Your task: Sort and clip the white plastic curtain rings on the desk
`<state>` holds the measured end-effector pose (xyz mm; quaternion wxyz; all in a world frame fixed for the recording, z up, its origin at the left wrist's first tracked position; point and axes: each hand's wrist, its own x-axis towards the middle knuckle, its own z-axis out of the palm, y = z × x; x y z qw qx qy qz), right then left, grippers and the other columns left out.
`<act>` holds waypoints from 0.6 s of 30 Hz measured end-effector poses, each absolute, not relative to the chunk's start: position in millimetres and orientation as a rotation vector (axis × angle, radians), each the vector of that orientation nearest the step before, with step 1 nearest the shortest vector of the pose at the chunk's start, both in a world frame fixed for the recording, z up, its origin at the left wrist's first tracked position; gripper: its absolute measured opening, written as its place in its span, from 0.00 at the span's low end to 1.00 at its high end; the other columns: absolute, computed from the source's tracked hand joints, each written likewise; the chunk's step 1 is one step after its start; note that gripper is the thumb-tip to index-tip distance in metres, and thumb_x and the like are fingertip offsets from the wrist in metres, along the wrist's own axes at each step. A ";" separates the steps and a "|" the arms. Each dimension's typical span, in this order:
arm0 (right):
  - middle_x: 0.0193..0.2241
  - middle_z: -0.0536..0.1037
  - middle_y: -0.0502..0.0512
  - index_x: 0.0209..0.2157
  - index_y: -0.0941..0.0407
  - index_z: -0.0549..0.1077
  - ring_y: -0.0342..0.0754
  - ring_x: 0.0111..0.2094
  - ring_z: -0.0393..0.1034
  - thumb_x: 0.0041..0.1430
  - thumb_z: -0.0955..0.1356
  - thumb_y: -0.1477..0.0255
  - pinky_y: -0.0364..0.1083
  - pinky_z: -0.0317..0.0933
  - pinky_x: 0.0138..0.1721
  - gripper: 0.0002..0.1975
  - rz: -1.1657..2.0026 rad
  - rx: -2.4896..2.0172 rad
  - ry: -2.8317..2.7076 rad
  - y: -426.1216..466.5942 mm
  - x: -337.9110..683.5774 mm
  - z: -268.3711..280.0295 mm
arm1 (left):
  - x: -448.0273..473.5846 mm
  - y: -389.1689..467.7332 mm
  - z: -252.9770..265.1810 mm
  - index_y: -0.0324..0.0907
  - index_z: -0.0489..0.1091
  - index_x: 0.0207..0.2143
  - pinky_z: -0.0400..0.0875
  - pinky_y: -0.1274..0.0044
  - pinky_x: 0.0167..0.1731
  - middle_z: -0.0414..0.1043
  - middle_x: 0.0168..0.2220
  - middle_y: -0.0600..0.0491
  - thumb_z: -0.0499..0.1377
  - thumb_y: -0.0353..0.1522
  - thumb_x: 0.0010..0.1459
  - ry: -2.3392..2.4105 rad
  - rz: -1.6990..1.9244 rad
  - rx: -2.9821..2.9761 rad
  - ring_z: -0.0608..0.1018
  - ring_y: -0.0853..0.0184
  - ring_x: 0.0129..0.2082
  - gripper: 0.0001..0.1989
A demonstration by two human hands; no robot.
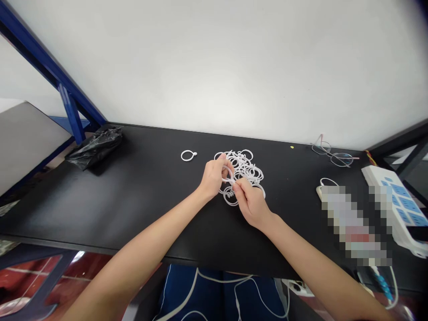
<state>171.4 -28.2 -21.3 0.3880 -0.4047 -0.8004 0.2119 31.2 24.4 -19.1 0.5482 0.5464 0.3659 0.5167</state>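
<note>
A white plastic ring [228, 172] is held up in front of a heap of similar rings. My left hand [214, 174] grips its left side between thumb and fingers. On the ring's lower right, my right hand [251, 199] pinches the small knob-like end, mostly hidden by the fingertips. The heap of white rings [245, 167] lies on the black table just behind and under my hands, tangled together. Apart from it, to the left, a single white ring [187, 155] with a small knob lies flat.
A crumpled black plastic bag [96, 147] lies at the left. Eyeglasses [336, 156] rest near the wall at the right. A blurred-out device [351, 223] with a cable and a white power strip [397, 196] occupy the right side of the black table [140, 191].
</note>
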 end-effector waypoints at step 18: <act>0.16 0.56 0.42 0.29 0.53 0.59 0.39 0.14 0.51 0.68 0.57 0.73 0.41 0.47 0.18 0.10 0.521 -1.040 -2.061 -31.5 170.1 -21.3 | 31.4 23.1 -18.6 0.40 0.65 0.15 0.46 0.76 0.18 0.43 0.10 0.60 0.47 0.54 0.59 0.848 1.205 1.250 0.49 0.75 0.13 0.32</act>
